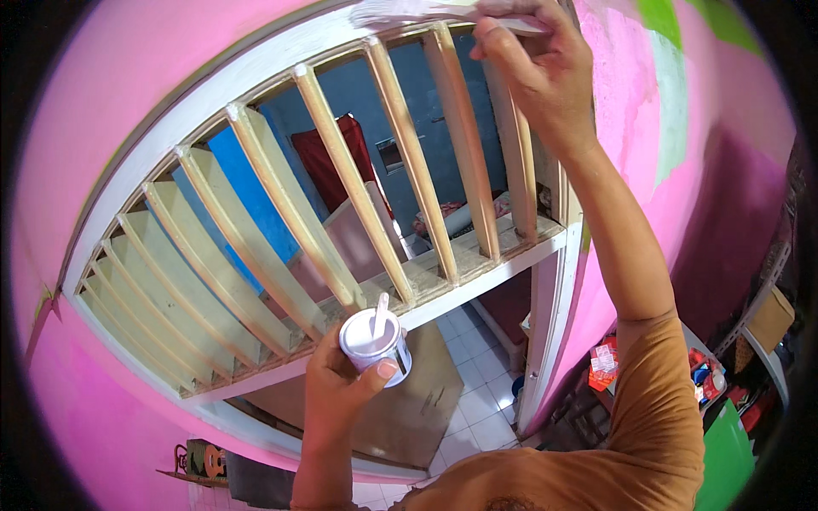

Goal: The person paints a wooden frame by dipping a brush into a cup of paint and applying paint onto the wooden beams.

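My left hand [335, 364] is wrapped round a small open paint can [394, 356] with white paint inside. A pale stick [381, 313] leans upright in the can. High up, my right hand [545, 77] grips a paintbrush [417, 12], partly cut off by the picture's upper edge. The bristles point left and lie along the white upper rail [264, 68] of a wooden vent frame. Below that rail stands a row of beige wooden slats [345, 183]. Several slats carry white paint at their upper ends. The can is just in front of the frame's lower rail [477, 285].
Pink walls [626, 85] flank the frame, with a pale patch on the right. Through the slats show a blue-walled room and a red cloth [345, 157]. Beneath lie a brown door panel [409, 409] and white floor tiles [477, 400]. Cluttered shelves [758, 328] stand at the right.
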### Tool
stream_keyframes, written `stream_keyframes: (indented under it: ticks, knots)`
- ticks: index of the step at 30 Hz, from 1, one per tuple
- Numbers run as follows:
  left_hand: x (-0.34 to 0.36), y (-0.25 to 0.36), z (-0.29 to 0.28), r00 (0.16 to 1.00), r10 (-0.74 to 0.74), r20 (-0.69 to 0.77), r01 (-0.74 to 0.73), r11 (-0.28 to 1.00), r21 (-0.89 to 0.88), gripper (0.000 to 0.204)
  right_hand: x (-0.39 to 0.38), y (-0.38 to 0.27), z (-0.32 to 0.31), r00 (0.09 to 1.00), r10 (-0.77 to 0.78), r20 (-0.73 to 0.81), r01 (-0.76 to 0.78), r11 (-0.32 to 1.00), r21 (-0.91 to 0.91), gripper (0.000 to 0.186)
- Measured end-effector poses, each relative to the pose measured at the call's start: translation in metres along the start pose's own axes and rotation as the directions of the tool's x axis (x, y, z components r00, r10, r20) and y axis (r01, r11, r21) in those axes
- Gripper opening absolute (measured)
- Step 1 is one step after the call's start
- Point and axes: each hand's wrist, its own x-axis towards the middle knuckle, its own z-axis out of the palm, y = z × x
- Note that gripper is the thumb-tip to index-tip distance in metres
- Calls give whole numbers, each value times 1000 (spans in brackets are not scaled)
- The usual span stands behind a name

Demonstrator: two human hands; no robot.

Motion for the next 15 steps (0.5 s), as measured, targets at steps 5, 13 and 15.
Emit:
stream_keyframes:
  ticks: [5,13,15]
  knots:
    - [-12,-3,1,999,-51,-7,51,999,9,69,0,9,-75,992,-37,-120,-3,950,-312,16]
    - [-18,-18,0,997,-68,36,67,997,29,69,-11,2,-35,990,-59,-127,55,998,-39,13]
    - [-19,-20,3,996,-72,54,71,997,18,69,-15,-9,-9,992,49,-117,-38,995,92,11]
